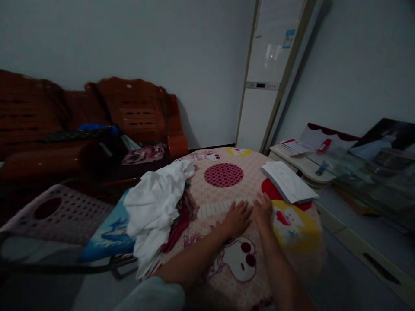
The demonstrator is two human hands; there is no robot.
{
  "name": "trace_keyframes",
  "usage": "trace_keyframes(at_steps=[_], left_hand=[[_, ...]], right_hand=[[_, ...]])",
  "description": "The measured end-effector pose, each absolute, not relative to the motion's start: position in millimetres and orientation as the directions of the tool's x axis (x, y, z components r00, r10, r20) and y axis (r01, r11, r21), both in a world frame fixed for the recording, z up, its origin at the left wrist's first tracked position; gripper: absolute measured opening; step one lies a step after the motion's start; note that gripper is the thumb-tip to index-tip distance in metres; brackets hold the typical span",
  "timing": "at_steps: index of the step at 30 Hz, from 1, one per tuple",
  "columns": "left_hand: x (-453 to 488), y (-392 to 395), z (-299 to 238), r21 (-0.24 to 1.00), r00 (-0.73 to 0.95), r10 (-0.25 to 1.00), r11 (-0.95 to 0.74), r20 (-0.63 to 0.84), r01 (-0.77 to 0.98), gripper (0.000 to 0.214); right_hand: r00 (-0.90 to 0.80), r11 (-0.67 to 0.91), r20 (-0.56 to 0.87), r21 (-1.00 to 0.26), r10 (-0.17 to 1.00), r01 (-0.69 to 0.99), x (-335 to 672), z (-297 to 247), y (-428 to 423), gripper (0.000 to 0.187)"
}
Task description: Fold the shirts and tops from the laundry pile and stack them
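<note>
My left hand (238, 218) rests palm down on the patterned pink tablecloth (207, 190), its fingers spread and nothing seen in it. Close to its right, my right hand (263, 210) touches the cloth with fingers slightly bent and apart, also without anything visible in it. A pale whitish patch (212, 210) lies left of my left fingertips; whether it is a print or a thin cloth I cannot tell. Folded white cloth (288, 181) forms a flat stack beyond my right hand. On the table's left side are a crumpled white garment (155, 194) and a dark red garment (178, 226).
Left of the table stands a chair with a perforated pink back (74, 211) and a blue cushion (113, 233). Behind are a wooden sofa (139, 112) and a tall white air conditioner (259, 108). A glass-topped cabinet (343, 172) with papers stands at right.
</note>
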State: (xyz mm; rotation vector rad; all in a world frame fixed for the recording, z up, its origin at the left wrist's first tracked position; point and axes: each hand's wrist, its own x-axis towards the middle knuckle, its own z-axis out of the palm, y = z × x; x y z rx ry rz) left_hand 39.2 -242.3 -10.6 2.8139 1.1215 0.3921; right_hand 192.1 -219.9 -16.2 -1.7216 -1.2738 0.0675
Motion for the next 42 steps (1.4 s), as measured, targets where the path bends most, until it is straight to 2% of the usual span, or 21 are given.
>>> trace_keyframes(at_steps=[3,7,15,18,21,24,29,33,37,42], left_hand=[[18,-272,-11,0.189,0.701,0.684,-0.73,0.201,0.657,0.054],[-7,-302,-11,0.192,0.697,0.683,-0.73,0.217,0.656,0.054],[-33,-333,-8,0.229,0.682,0.676,-0.736,0.278,0.637,0.053],[-39,-338,-10,0.306,0.6,0.717,-0.696,0.356,0.65,0.054],[-47,-338,-12,0.384,0.393,0.794,-0.58,0.464,0.718,0.06],[-60,-334,-3,0.407,0.173,0.829,-0.43,0.532,0.806,0.063],[-98,-328,35,0.371,-0.069,0.792,-0.205,0.607,0.906,0.056],[-126,-320,50,0.461,-0.249,0.748,-0.085,0.615,0.883,0.049],[-138,-310,48,0.528,-0.308,0.781,-0.033,0.543,0.848,0.045],[-128,-306,55,0.499,-0.241,0.837,-0.044,0.491,0.865,0.038]], right_hand=[[0.276,0.07,0.385,-0.683,0.881,0.727,165,-31,-229,0.042],[0.06,0.163,0.327,-0.61,0.943,0.775,156,-43,-240,0.04],[-0.231,0.39,0.445,-0.309,0.865,0.867,162,-47,-267,0.04],[-0.24,0.396,0.46,-0.28,0.855,0.874,163,-46,-279,0.041],[-0.218,0.389,0.483,-0.288,0.848,0.875,162,-46,-287,0.04],[-0.201,0.386,0.491,-0.311,0.848,0.868,163,-47,-288,0.039],[-0.21,0.411,0.5,-0.335,0.84,0.848,165,-51,-283,0.039],[-0.168,0.387,0.502,-0.371,0.848,0.844,166,-53,-283,0.039],[-0.16,0.386,0.49,-0.403,0.857,0.83,165,-51,-284,0.038],[-0.12,0.365,0.489,-0.444,0.864,0.818,163,-47,-287,0.037]])
